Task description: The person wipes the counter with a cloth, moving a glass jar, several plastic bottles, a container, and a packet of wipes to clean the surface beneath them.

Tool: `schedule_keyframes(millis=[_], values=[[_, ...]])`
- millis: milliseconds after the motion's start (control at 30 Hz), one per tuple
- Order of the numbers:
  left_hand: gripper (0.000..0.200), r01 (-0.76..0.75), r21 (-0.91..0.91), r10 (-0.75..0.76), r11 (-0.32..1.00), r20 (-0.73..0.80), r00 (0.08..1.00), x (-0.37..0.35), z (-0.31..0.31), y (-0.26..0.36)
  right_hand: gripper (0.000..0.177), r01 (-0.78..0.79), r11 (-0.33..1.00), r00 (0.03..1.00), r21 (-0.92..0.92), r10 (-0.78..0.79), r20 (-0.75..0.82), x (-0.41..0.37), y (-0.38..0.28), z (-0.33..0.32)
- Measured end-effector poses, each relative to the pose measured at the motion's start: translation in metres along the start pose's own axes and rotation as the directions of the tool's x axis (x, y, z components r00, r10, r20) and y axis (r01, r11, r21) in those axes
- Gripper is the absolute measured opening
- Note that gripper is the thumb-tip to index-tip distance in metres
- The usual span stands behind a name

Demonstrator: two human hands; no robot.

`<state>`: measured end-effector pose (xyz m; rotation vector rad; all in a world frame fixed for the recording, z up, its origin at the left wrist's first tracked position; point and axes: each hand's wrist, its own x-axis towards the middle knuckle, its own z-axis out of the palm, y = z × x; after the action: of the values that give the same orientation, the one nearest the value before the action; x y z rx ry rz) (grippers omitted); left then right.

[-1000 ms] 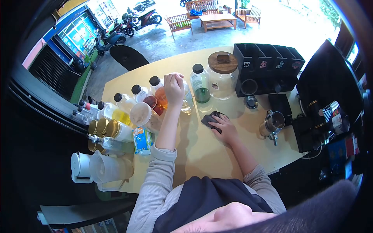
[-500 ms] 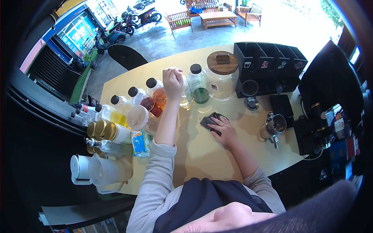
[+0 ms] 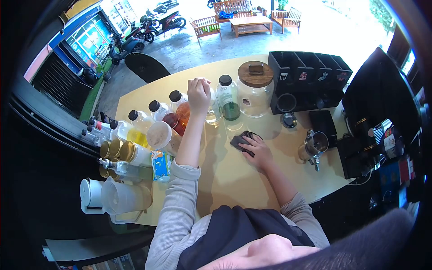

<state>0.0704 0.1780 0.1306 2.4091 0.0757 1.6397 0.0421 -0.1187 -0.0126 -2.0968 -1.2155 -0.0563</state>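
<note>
My left hand (image 3: 199, 93) is closed at the top of a bottle of pale liquid (image 3: 213, 116), its fingers curled around where the cap would be. That cap is hidden by the hand. Against the tabletop, my right hand (image 3: 257, 150) presses a bunched dark cloth (image 3: 240, 140), fingers spread over it. Just right of the left hand stands a bottle with green liquid (image 3: 231, 110) and a black cap. To its left are bottles of orange liquid (image 3: 183, 110), red liquid (image 3: 173, 121) and yellow liquid (image 3: 137, 136).
A big glass jar with a wooden lid (image 3: 254, 94) stands beside a black compartment organizer (image 3: 310, 78). A metal-and-glass vessel (image 3: 313, 146) is at the right. Gold-lidded jars (image 3: 128, 152), a wipes pack (image 3: 160, 165) and a plastic pitcher (image 3: 121, 195) line the left side.
The view has shifted very slightly. Both hands keep nearly the same places, the left at the bottle top and the right on the cloth.
</note>
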Motion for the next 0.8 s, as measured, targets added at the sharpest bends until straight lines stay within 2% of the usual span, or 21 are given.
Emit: schedule_keyframes(millis=[233,333,367,433,500,567,633,667,733,767,800], values=[[0.024,-0.057,-0.051,0.061,0.997,0.064,0.996,0.003,-0.004,-0.007,0.037,0.006,1.0,1.0,0.004,-0.006,-0.01,0.0,0.0,0.0],[0.026,-0.053,0.005,0.052,0.999,0.098,0.994,0.005,-0.006,-0.005,0.037,0.015,1.0,1.0,0.002,-0.015,-0.004,0.0,0.001,0.0],[0.026,-0.053,0.004,0.052,0.999,0.098,0.994,0.005,-0.007,-0.004,0.037,0.017,1.0,1.0,-0.002,-0.017,-0.006,0.0,0.002,0.001],[0.025,-0.057,0.015,0.057,0.998,0.001,0.998,0.009,-0.008,0.002,0.037,0.019,1.0,1.0,-0.005,-0.019,-0.008,0.0,0.003,0.002],[0.026,-0.01,0.013,0.009,1.0,0.046,0.999,0.01,-0.013,0.012,0.035,0.005,1.0,1.0,-0.007,-0.005,-0.008,0.0,0.003,0.003],[0.031,0.04,0.012,-0.041,0.999,0.091,0.995,0.012,-0.013,0.024,0.036,0.014,1.0,1.0,-0.012,-0.014,-0.01,0.0,0.005,0.005],[0.049,0.064,0.094,-0.076,0.994,0.13,0.989,0.013,-0.007,0.033,0.036,0.023,1.0,1.0,-0.017,-0.023,-0.01,0.0,0.006,0.006],[0.049,0.067,0.095,-0.079,0.993,0.13,0.988,0.012,-0.003,0.036,0.036,0.023,1.0,1.0,-0.017,-0.023,-0.011,0.0,0.006,0.005],[0.067,0.039,0.284,-0.133,0.958,0.319,0.938,0.009,0.003,0.039,0.036,0.021,1.0,1.0,-0.018,-0.022,-0.012,0.0,0.003,0.004],[0.077,0.026,0.256,-0.115,0.966,0.339,0.934,0.009,0.006,0.037,0.036,0.009,1.0,1.0,-0.012,-0.009,-0.011,0.0,0.0,0.002],[0.077,0.026,0.255,-0.115,0.966,0.339,0.934,0.007,0.007,0.037,0.036,-0.004,1.0,1.0,-0.006,0.004,-0.011,0.0,-0.001,0.0]])
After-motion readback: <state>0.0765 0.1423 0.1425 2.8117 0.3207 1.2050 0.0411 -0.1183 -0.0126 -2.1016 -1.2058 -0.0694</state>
